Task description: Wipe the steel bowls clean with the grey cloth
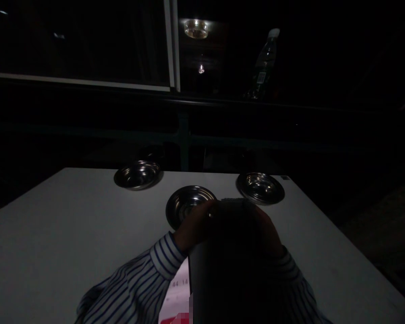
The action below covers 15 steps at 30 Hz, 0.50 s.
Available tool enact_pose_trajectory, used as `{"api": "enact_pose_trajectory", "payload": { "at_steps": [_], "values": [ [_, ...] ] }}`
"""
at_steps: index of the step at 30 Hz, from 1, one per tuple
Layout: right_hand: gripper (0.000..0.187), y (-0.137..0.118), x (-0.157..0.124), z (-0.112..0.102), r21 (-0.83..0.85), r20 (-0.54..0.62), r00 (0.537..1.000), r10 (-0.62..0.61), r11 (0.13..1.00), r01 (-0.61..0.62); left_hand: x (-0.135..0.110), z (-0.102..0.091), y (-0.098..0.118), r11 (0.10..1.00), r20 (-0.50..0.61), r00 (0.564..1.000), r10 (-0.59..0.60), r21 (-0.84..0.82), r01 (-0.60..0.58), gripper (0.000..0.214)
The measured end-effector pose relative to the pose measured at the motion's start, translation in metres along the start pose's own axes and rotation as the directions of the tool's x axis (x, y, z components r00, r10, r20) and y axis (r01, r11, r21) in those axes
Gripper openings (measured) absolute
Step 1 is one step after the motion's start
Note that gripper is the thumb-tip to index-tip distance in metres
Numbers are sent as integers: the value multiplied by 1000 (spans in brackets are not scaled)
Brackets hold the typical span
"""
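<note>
Both hands are raised above the near middle of the white table [87, 225], one at each side of a large dark shape [234, 252] that is too dark to name. Its upper edge looks grey and rough. My left hand [196, 226] is closed against its left side, overlapping the rim of the middle steel bowl [178, 202]. On the other side my right hand [269, 230] curls along it, with its fingertips lost in shadow. A lit pink and white screen [177, 290] showing digits lies below my left wrist, partly covered by the dark shape.
A second steel bowl [137, 175] stands at the table's back left and a third steel bowl [260, 188] at the back right. Beyond the far edge are a dark rail [202, 102], a window frame [173, 45] and a clear plastic bottle [265, 65]. Lighting is very dim.
</note>
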State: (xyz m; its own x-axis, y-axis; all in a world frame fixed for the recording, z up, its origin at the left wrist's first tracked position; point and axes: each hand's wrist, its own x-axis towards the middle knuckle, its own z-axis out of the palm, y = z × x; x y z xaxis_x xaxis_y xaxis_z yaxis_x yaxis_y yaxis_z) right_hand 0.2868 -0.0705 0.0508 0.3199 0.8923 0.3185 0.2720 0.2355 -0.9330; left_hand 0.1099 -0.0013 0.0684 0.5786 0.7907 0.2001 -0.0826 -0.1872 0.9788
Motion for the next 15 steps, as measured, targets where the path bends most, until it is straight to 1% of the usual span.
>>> {"api": "enact_pose_trajectory", "payload": {
  "at_steps": [2,3,5,7,9,10,12,15],
  "values": [
    [34,-4,-2,5,106,63,996,64,992,-70,3,1,-3,1000,35,999,-8,5,8,19],
    [34,-4,-2,6,140,76,994,77,986,-87,4,1,-4,1000,38,999,-24,13,24,13],
    [35,0,-3,6,149,62,995,76,985,-85,5,2,-3,997,8,997,-72,-4,72,6],
    [36,4,-5,5,176,24,996,90,980,-93,4,3,1,991,-58,990,-127,-54,124,7],
    [42,7,-7,1,230,14,991,136,964,-135,2,4,7,984,-142,976,-168,-84,157,12],
    [45,6,-8,-1,252,10,987,161,955,-158,1,5,10,982,-166,969,-182,-86,169,13],
    [46,3,-10,-4,253,-3,982,188,950,-181,-1,6,13,977,-172,963,-206,-91,193,12],
    [39,-3,-11,-7,179,-77,977,201,966,-184,-2,7,13,965,-137,961,-239,-146,219,12]
  ]
}}
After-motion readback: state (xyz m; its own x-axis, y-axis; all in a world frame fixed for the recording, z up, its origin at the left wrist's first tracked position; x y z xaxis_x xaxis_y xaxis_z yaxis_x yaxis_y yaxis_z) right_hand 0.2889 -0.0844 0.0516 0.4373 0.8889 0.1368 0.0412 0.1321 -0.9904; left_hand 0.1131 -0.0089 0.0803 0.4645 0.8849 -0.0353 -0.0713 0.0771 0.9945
